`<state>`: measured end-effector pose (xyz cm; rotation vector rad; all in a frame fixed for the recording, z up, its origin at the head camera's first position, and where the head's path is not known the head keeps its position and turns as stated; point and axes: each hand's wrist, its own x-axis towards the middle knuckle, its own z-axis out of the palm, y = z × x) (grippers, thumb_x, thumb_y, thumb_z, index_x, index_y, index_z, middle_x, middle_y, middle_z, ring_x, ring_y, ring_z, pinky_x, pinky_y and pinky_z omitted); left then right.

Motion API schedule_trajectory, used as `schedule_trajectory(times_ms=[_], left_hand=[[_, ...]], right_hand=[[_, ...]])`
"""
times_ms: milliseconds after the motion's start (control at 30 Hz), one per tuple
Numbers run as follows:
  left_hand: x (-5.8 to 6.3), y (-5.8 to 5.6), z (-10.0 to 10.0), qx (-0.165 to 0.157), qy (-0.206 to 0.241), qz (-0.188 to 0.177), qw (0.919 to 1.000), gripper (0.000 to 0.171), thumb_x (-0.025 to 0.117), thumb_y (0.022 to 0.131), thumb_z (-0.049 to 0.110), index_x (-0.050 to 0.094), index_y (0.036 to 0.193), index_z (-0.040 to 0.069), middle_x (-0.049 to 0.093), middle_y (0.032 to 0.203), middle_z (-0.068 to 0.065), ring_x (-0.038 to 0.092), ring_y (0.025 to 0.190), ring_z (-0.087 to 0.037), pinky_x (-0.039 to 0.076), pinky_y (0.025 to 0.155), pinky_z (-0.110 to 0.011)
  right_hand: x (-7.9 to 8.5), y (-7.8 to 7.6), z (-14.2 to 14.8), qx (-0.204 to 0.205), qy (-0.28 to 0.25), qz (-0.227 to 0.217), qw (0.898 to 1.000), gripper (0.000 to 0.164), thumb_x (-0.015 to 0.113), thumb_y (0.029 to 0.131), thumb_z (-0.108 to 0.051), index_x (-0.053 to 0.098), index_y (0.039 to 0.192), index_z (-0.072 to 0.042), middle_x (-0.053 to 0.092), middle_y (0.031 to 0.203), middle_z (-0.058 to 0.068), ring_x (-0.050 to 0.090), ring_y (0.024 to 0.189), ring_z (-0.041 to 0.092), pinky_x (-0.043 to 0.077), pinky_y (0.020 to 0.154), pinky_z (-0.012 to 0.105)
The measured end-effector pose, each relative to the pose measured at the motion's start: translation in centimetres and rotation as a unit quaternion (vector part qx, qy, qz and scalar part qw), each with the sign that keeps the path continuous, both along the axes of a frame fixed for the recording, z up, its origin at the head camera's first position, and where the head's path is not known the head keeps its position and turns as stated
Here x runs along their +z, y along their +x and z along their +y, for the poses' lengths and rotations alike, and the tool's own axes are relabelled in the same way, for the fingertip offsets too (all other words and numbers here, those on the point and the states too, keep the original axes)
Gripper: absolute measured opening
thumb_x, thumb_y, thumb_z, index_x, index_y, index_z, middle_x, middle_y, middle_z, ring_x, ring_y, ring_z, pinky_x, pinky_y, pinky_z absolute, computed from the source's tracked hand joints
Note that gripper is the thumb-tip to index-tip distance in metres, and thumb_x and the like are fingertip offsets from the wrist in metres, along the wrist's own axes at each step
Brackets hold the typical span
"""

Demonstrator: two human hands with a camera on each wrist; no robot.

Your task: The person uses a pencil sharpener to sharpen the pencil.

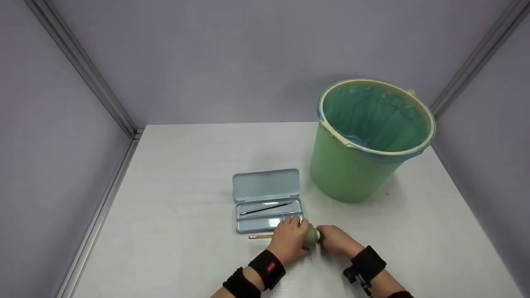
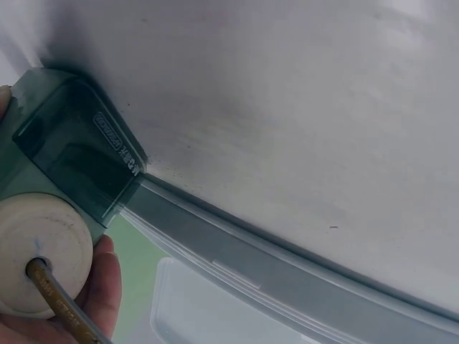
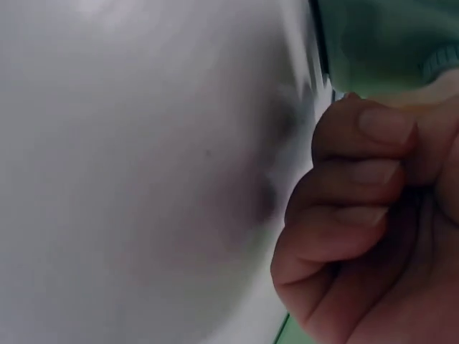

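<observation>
My left hand grips a green pencil sharpener that stands on the table. In the left wrist view, a pencil sticks into the hole of the sharpener's round cream front. The pencil's eraser end points left in the head view. On the sharpener's other side, my right hand curls its fingers at the crank end, and the crank handle is mostly hidden by them. The right wrist view shows these curled fingers close to the sharpener's dark see-through drawer.
Just beyond the left hand lies an open grey-blue pencil case, its lid folded back. A dark pencil rests in its tray. A green bin with a plastic liner stands at the back right. Walls enclose the table's back and sides.
</observation>
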<state>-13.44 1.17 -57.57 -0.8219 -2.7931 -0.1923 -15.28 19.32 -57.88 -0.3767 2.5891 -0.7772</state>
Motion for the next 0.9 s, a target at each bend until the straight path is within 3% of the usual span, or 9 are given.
schedule_trajectory(times_ms=[267,533,733,900], left_hand=[[0.0,0.1,0.0,0.006,0.001,-0.001,1.0000,0.073,0.089,0.060,0.053,0.061,0.115,0.014,0.065,0.100,-0.004,0.061,0.087,-0.019,0.053,0.075,-0.032],[1.0,0.4,0.0,0.027,-0.037,-0.023,0.9987,0.080,0.085,0.065,0.055,0.057,0.129,0.016,0.067,0.108,-0.003,0.062,0.094,-0.021,0.050,0.078,-0.034],[1.0,0.5,0.0,0.026,-0.047,-0.024,0.9983,0.073,0.084,0.065,0.058,0.058,0.119,0.017,0.065,0.102,0.000,0.062,0.090,-0.019,0.049,0.075,-0.033],[1.0,0.4,0.1,0.024,-0.052,-0.029,0.9979,0.072,0.084,0.066,0.058,0.058,0.119,0.017,0.066,0.103,0.000,0.062,0.091,-0.019,0.050,0.076,-0.033]], right_hand=[[-0.2,1.1,-0.2,0.002,0.014,0.027,1.000,0.014,0.057,0.091,0.000,0.067,0.094,-0.009,0.072,0.095,0.010,0.060,0.080,0.019,0.052,0.079,0.050],[-0.3,1.3,-0.1,-0.009,0.004,0.041,0.999,0.010,0.057,0.094,-0.004,0.066,0.092,-0.008,0.073,0.095,0.013,0.069,0.087,0.029,0.053,0.080,0.051],[-0.5,1.2,-0.1,-0.012,0.003,0.039,0.999,0.012,0.054,0.096,-0.003,0.063,0.089,-0.008,0.072,0.092,0.012,0.066,0.084,0.025,0.053,0.079,0.050],[-0.5,0.8,0.0,-0.001,0.003,0.048,0.999,0.015,0.054,0.094,-0.002,0.058,0.081,-0.009,0.065,0.080,0.007,0.051,0.072,0.017,0.046,0.067,0.039]])
